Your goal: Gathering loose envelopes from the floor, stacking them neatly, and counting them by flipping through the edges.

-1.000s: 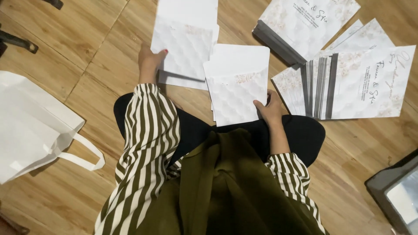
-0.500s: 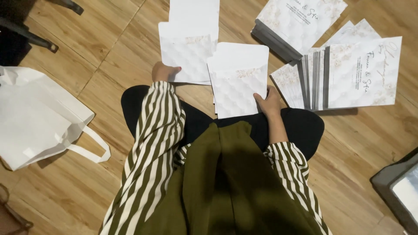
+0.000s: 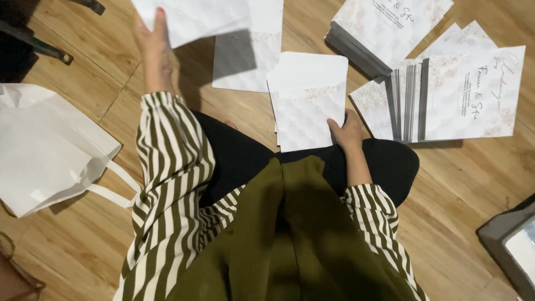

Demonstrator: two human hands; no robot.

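Wooden plank floor (image 3: 457, 184) fills the view, person seated on it, legs folded, in a brown-and-white striped top with an olive cloth hanging down the front. White tote bag (image 3: 44, 150) lies flat at the person's left, handles toward the knee, well apart from the paper. Far right, a fanned spread of printed cards (image 3: 446, 95), white with pale floral corners and grey edges showing between them; above it a thick squared stack of cards (image 3: 384, 28) with a dark side edge. Grey box corner (image 3: 510, 245) at lower right, mostly cut off. In front of the knees, a small pile of white envelopes (image 3: 306, 100): quilted diamond emboss, rounded flap corners, faint floral band across the middle, flap side up, lower edge just at the black-clad leg. Another flat envelope (image 3: 245, 56) lies on the floor beyond it, partly shaded. Left hand (image 3: 153, 47) is raised, fingers extended along the underside of a lifted white envelope (image 3: 195, 17), thumb hidden behind the sheet, so it grips that sheet at its lower left edge; sheet is motion-blurred, top cut by the frame. Right hand (image 3: 348, 131) rests at the pile's lower right corner, thumb on top of the paper, other fingers curled under, pinching that corner.
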